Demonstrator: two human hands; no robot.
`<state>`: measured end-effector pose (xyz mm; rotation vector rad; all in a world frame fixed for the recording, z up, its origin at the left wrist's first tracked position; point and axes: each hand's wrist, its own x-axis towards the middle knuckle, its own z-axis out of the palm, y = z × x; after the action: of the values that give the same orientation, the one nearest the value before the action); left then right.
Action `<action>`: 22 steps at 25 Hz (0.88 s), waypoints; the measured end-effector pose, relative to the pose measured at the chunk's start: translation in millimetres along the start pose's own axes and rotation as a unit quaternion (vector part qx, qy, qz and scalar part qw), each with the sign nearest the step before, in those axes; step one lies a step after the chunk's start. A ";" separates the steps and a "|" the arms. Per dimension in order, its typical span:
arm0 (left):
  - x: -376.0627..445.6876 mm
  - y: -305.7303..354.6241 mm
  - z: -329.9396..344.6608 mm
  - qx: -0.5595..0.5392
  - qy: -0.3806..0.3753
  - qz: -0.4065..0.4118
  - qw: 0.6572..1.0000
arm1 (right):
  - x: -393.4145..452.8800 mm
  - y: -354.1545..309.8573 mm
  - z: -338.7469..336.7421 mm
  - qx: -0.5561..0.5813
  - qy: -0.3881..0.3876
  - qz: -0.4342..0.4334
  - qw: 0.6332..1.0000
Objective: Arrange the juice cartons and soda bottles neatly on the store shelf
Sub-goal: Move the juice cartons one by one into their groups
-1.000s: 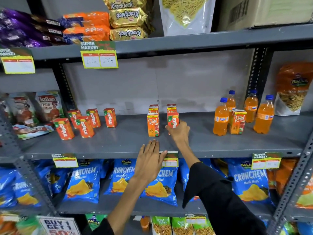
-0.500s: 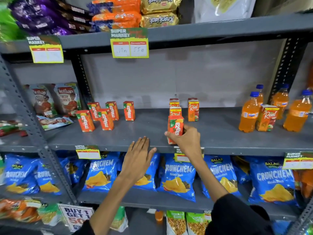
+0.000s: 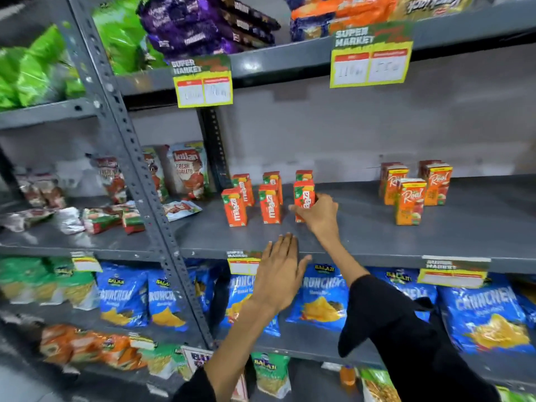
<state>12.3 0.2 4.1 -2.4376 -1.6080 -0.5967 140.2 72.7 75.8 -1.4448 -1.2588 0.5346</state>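
Note:
My right hand (image 3: pixel 317 216) grips a red Maaza juice carton (image 3: pixel 303 195) standing upright on the grey middle shelf (image 3: pixel 362 236). It sits at the right end of a front row with two other Maaza cartons (image 3: pixel 235 208) (image 3: pixel 269 203); several more stand behind them (image 3: pixel 272 181). To the right is a cluster of orange Real cartons (image 3: pixel 409 201), one in front of the others. My left hand (image 3: pixel 280 272) hovers flat, fingers spread, at the shelf's front edge, holding nothing. No soda bottles are in view.
A slotted grey upright post (image 3: pixel 136 158) divides the bays. Tomato snack packs (image 3: pixel 188 169) stand left of the cartons. Blue Crunchem bags (image 3: pixel 316 297) fill the shelf below. Price tags (image 3: pixel 371 53) hang from the upper shelf edge.
My right hand carried the Maaza carton leftward from beside the Real cartons to the Maaza group. The view swung left, so the soda bottles left the frame. The left hand stayed open.

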 end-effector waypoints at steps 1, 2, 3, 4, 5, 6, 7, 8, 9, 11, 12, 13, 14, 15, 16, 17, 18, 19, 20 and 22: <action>0.2 -1.7 2.6 -0.003 0.002 -0.001 1.000 | 3.0 1.7 5.6 -0.007 0.002 0.000 1.000; 0.3 -2.9 3.4 -0.006 0.002 -0.002 1.000 | 4.4 2.8 9.0 -0.011 0.007 0.003 1.000; 0.1 -3.4 3.6 -0.008 0.001 -0.003 1.000 | 6.6 5.6 11.4 -0.011 0.013 0.002 1.000; 0.1 -3.7 3.9 -0.007 -0.001 -0.005 1.000 | 7.4 7.3 12.3 -0.013 0.016 0.005 1.000; -0.2 -3.6 4.4 -0.004 0.004 -0.006 1.000 | 9.2 9.6 13.4 -0.018 0.014 0.003 1.000; -0.7 -3.0 4.7 -0.001 0.006 -0.005 1.000 | 9.1 10.2 13.6 -0.023 0.009 0.004 1.000; -1.1 -2.0 4.8 -0.001 0.010 -0.003 1.000 | 10.2 12.9 14.6 -0.027 0.007 0.004 1.000; -1.6 -1.6 4.8 0.000 0.012 -0.003 1.000 | 8.7 13.0 14.8 -0.027 0.003 0.006 1.000; -1.7 -0.7 4.8 0.001 0.017 -0.003 1.000 | 8.3 13.7 15.0 -0.026 0.003 0.005 1.000; -1.9 -0.1 4.7 0.005 0.022 -0.005 1.000 | 4.5 13.4 10.7 -0.022 -0.003 0.005 1.000; -1.6 1.6 5.7 0.006 0.024 -0.008 1.000 | 0.8 13.9 4.6 -0.015 -0.009 0.006 1.000; -1.0 3.3 6.3 0.007 0.028 -0.009 1.000 | -3.4 14.3 -2.0 -0.007 -0.011 -0.002 1.000; -0.9 11.5 6.9 0.003 0.030 -0.008 1.000 | -9.7 15.9 -15.5 0.000 -0.009 -0.008 1.000; -0.8 18.1 6.7 -0.002 0.037 -0.004 0.999 | -14.8 18.1 -26.4 0.005 -0.003 -0.019 1.000; 0.2 29.5 6.3 -0.010 0.043 0.001 0.999 | -18.5 22.3 -41.0 0.007 0.007 -0.029 1.000; 1.8 43.4 6.9 -0.019 0.052 0.008 0.998 | -21.4 28.6 -57.5 0.009 0.017 -0.041 0.999; 4.7 58.7 7.3 -0.028 0.056 0.015 0.998 | -24.1 33.8 -75.2 0.008 0.025 -0.047 0.999; 8.6 79.3 8.1 -0.034 0.059 0.025 0.997 | -25.2 41.9 -98.0 0.003 0.037 -0.054 0.998; 13.7 104.7 9.8 -0.043 0.061 0.034 0.997 | -26.1 51.1 -126.1 -0.005 0.052 -0.058 0.997; 22.4 154.8 14.9 -0.058 0.060 0.050 0.995 | -28.7 66.9 -183.0 -0.022 0.086 -0.073 0.993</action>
<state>164.2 -39.0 12.8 -2.4923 -1.4354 -0.8227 313.4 -20.1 62.5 -1.3919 -1.2324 0.2795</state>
